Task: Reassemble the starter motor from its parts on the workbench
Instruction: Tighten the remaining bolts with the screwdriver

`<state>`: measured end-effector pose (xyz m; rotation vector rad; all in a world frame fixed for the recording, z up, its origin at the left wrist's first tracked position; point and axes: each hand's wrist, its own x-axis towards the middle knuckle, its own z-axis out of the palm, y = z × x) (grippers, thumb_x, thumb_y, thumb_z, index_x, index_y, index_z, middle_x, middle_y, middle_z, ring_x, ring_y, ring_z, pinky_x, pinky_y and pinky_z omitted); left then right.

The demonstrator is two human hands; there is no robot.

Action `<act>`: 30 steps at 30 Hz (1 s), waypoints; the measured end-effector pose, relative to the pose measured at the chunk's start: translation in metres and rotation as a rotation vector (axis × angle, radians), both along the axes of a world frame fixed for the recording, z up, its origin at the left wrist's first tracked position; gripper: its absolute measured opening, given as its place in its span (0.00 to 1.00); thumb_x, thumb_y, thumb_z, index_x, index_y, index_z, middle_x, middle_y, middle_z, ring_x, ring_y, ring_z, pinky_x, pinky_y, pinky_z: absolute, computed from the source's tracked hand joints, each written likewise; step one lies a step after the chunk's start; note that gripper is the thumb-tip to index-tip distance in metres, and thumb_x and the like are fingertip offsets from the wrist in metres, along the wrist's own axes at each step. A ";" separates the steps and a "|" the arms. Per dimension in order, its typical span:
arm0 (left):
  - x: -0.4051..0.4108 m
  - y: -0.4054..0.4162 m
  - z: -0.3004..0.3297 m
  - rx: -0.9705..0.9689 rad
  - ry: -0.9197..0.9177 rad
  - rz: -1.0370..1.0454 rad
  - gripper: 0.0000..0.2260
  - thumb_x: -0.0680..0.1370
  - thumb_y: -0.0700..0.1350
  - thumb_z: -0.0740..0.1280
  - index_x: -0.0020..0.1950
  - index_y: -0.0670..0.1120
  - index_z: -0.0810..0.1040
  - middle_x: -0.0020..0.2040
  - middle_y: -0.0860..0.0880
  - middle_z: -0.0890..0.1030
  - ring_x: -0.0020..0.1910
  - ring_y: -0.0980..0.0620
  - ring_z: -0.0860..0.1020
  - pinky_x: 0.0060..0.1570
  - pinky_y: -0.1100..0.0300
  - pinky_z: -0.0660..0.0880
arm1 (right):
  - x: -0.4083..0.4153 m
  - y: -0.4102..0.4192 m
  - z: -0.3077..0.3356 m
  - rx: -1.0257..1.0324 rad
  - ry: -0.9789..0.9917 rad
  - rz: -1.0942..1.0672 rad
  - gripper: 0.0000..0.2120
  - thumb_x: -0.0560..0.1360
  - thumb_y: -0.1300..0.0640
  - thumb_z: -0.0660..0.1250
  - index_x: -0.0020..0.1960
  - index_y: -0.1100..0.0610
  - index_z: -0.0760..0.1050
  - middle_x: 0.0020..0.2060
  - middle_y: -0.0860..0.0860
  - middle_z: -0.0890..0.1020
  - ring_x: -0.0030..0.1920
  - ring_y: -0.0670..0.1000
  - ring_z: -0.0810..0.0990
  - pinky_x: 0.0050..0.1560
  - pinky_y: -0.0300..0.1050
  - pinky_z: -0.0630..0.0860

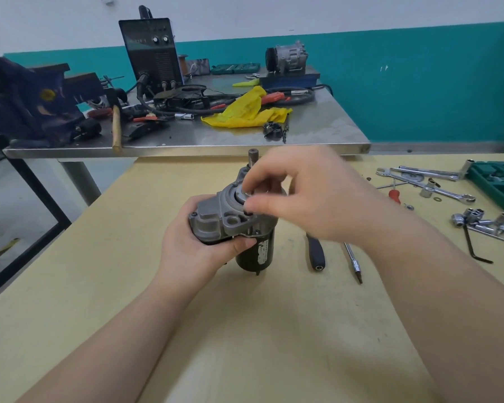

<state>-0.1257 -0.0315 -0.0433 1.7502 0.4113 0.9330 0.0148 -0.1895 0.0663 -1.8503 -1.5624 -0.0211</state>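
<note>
Right hand (pixel 300 193): thumb and forefinger curled together over the round opening in the top of the grey cast-metal starter motor housing (pixel 224 213), tips touching the ring-shaped rim there; whether a small part is pinched between them cannot be told. Remaining fingers loosely curled above the housing.

Left hand (pixel 198 245): fingers and thumb wrapped round the lower left of the housing, gripping it firmly.

Starter motor: held upright, its black cylindrical motor body (pixel 256 254) resting end-down on the pale wooden workbench (pixel 128 286), a grey steel shaft (pixel 253 157) projecting from the top behind the right hand.

Near the motor, to its right on the workbench: black-handled driver (pixel 315 253); slim steel extension bar (pixel 352 261).

Well apart, far right: chrome spanners (pixel 428 181), loose sockets (pixel 474 219), black hex key (pixel 474 245), green plastic tool case (pixel 498 178).

Behind: steel-topped table (pixel 317 126) bearing a crumpled yellow cloth (pixel 245 110), a black welding unit (pixel 152 53) and a blue bench vice (pixel 26 97).
</note>
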 end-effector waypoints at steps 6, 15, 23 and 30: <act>-0.001 0.002 -0.002 0.009 0.028 0.008 0.32 0.58 0.53 0.88 0.59 0.61 0.81 0.54 0.56 0.88 0.50 0.57 0.87 0.39 0.63 0.82 | 0.071 -0.010 -0.006 -0.105 0.012 -0.532 0.06 0.77 0.42 0.73 0.50 0.43 0.83 0.41 0.41 0.83 0.43 0.45 0.81 0.40 0.41 0.73; -0.001 0.005 0.002 -0.005 0.033 -0.058 0.33 0.58 0.54 0.88 0.60 0.61 0.81 0.56 0.55 0.88 0.51 0.56 0.87 0.40 0.65 0.81 | 0.109 -0.001 -0.079 -0.812 0.043 -0.670 0.16 0.76 0.59 0.67 0.64 0.56 0.73 0.48 0.56 0.80 0.40 0.56 0.86 0.39 0.50 0.86; -0.002 0.003 0.006 -0.059 -0.007 -0.123 0.30 0.60 0.55 0.86 0.60 0.57 0.82 0.56 0.51 0.89 0.54 0.53 0.87 0.47 0.64 0.81 | 0.106 -0.006 -0.049 -0.179 0.444 -0.526 0.31 0.78 0.66 0.70 0.78 0.48 0.70 0.43 0.56 0.85 0.31 0.53 0.86 0.24 0.46 0.80; 0.000 0.000 0.007 -0.075 0.003 -0.096 0.26 0.61 0.54 0.86 0.56 0.60 0.83 0.53 0.52 0.89 0.50 0.54 0.88 0.44 0.65 0.81 | 0.031 -0.019 0.025 0.632 0.507 -0.089 0.27 0.79 0.64 0.72 0.72 0.44 0.69 0.45 0.58 0.86 0.42 0.59 0.89 0.38 0.54 0.87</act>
